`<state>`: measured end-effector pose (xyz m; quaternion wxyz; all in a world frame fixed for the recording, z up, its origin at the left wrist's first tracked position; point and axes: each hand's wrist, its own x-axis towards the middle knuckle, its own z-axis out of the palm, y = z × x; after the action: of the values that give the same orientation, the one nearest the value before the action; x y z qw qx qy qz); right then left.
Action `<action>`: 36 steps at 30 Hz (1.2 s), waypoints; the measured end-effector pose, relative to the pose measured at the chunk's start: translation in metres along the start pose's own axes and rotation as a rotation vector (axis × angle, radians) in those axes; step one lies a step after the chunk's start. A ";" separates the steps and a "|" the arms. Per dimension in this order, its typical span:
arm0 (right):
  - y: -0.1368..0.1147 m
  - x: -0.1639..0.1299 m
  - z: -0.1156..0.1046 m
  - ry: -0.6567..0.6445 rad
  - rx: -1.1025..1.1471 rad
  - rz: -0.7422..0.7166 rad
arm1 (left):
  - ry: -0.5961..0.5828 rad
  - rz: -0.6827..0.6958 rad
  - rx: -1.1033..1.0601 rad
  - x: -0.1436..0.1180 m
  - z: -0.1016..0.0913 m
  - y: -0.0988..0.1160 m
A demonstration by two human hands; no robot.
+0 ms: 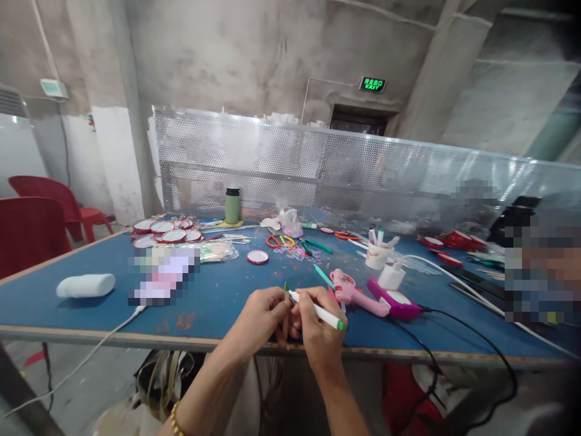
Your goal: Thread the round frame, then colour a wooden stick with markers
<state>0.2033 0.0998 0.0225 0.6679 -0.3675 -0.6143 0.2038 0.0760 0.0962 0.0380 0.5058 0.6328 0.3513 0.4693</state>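
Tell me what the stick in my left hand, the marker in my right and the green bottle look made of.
Stick: probably bare wood, matte tan with a green-coloured tip. Marker: likely plastic, smooth white barrel, green end. Green bottle: matte green body, dark cap; metal or plastic, the look leaves it open.

White marker and thin stick at the near edge of the tabletop.

A white marker (318, 312) with a green end lies slanted, its tip pointing up-left toward a thin wooden stick (285, 312). The stick stands nearly upright, its top end coloured green, just above the blue tabletop (218, 290).
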 end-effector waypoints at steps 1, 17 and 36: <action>0.000 0.000 0.000 0.003 -0.022 -0.008 | 0.000 0.000 0.005 0.000 0.000 0.000; 0.001 0.000 -0.001 0.031 -0.032 -0.003 | 0.008 -0.022 -0.041 0.000 0.002 0.005; -0.008 0.002 0.002 0.092 0.043 0.005 | -0.040 -0.043 -0.182 0.000 0.001 0.003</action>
<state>0.1999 0.0968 0.0299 0.7025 -0.3636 -0.5777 0.2013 0.0768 0.0957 0.0405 0.5781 0.5857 0.3106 0.4756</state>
